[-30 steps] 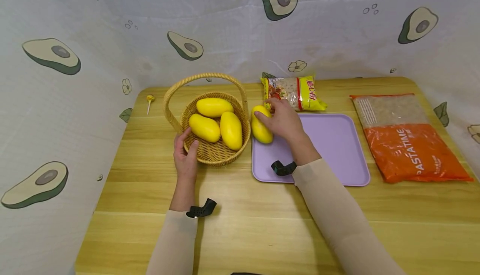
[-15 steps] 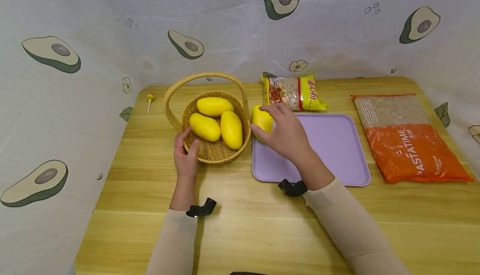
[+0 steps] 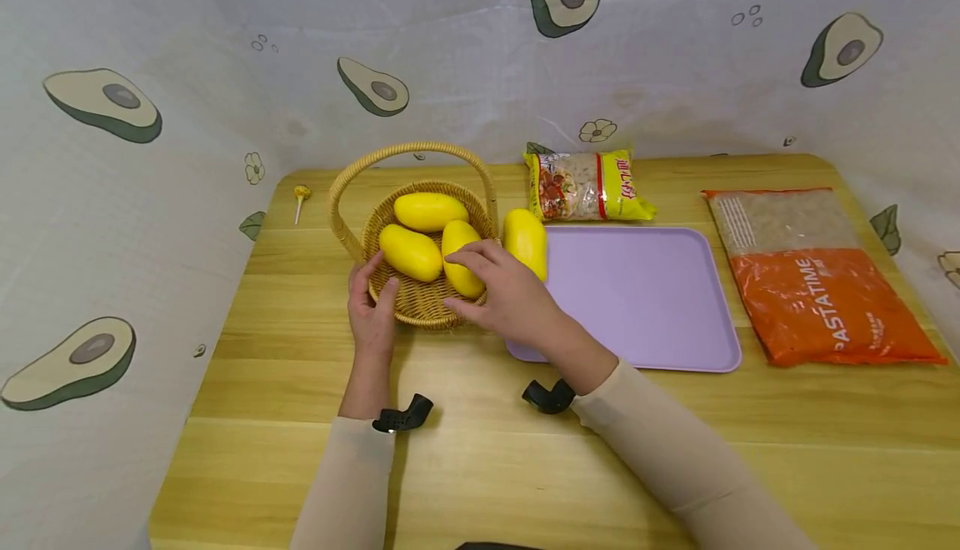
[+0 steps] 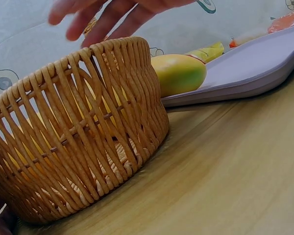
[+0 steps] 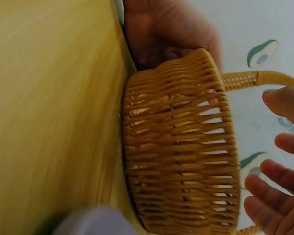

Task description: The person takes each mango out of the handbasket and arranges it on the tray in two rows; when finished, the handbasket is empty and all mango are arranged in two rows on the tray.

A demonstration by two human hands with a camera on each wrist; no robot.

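Observation:
A wicker basket (image 3: 423,308) with a tall handle holds three yellow mangoes: one at the back (image 3: 431,212), one at the left (image 3: 411,252) and one at the right (image 3: 459,271). My left hand (image 3: 371,317) holds the basket at its front left side, thumb and fingers at the rim. Above the basket's right side is my right hand (image 3: 513,292), fingers spread and gently bent with nothing between them. It partly hides the right mango. Another mango (image 3: 527,242), greenish at one end in the left wrist view, lies at the left edge of the lilac tray (image 3: 645,300).
Behind the tray lies a yellow food packet (image 3: 588,187). A large orange pasta bag (image 3: 817,283) lies at the right. At the back left of the wooden table (image 3: 285,350) is a lollipop (image 3: 301,196). A printed cloth (image 3: 465,50) surrounds the table's back and sides.
My right hand has let go of the mango at the tray's left edge, drawn back, then moved left over the basket. My left hand has stayed at the basket.

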